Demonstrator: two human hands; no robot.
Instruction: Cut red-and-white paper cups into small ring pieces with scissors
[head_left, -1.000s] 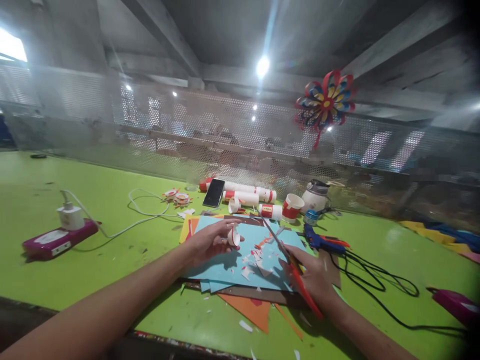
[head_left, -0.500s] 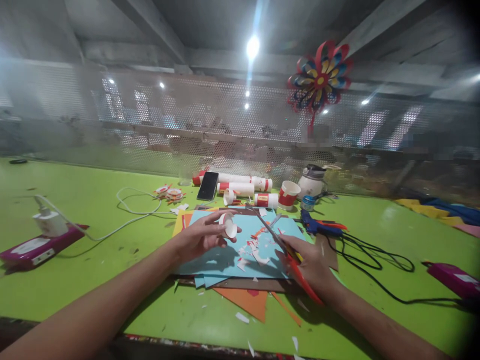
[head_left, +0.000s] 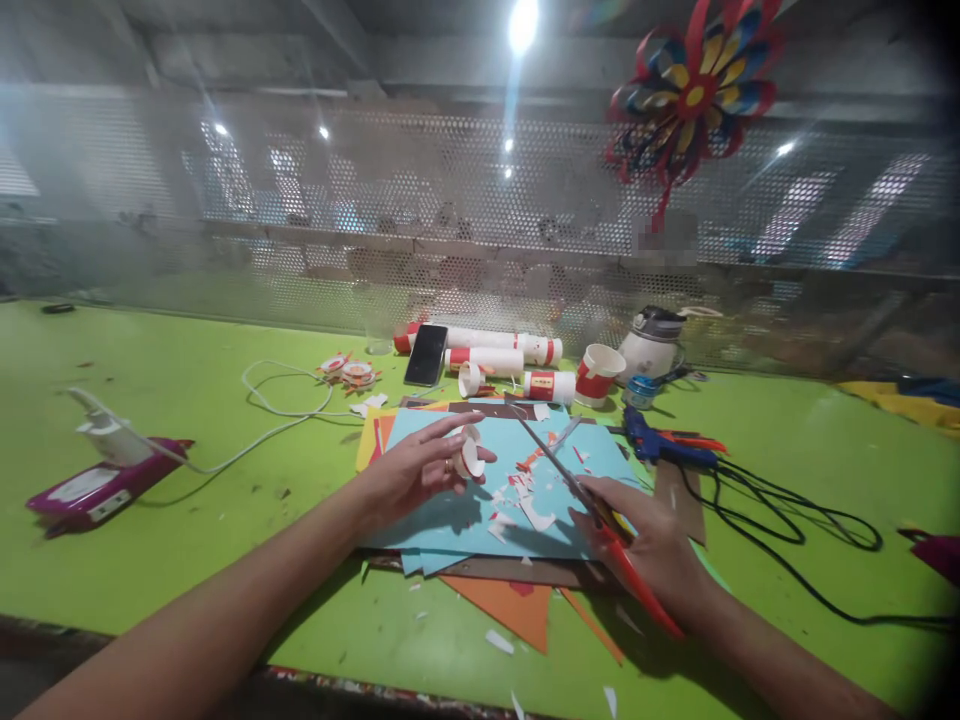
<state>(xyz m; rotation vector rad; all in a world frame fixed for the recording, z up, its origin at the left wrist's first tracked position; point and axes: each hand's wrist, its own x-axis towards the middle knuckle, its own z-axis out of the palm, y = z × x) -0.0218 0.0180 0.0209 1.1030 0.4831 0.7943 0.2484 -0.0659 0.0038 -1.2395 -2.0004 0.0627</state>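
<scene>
My left hand (head_left: 420, 462) holds a small white paper ring (head_left: 471, 456) with a bit of red on it, gripped between the fingers above a light blue paper sheet (head_left: 442, 530). In my right hand (head_left: 645, 530) is a pair of scissors (head_left: 609, 530) with red and yellow handles. Their blades point up and to the left, apart from the ring. White, red and orange paper scraps (head_left: 529, 500) lie on the blue sheet between my hands.
Beyond the sheets lie a phone (head_left: 427, 355), white-and-red paper tubes (head_left: 486, 361), a paper cup (head_left: 600, 375) and a kettle-like bottle (head_left: 651, 345). At right sits a blue glue gun (head_left: 664, 440) with a looping black cord. A purple power strip (head_left: 112, 490) stands at left.
The camera view has tilted down and turned slightly left, so the scene sits further right. Both hands keep their hold on the paper ring and the scissors.
</scene>
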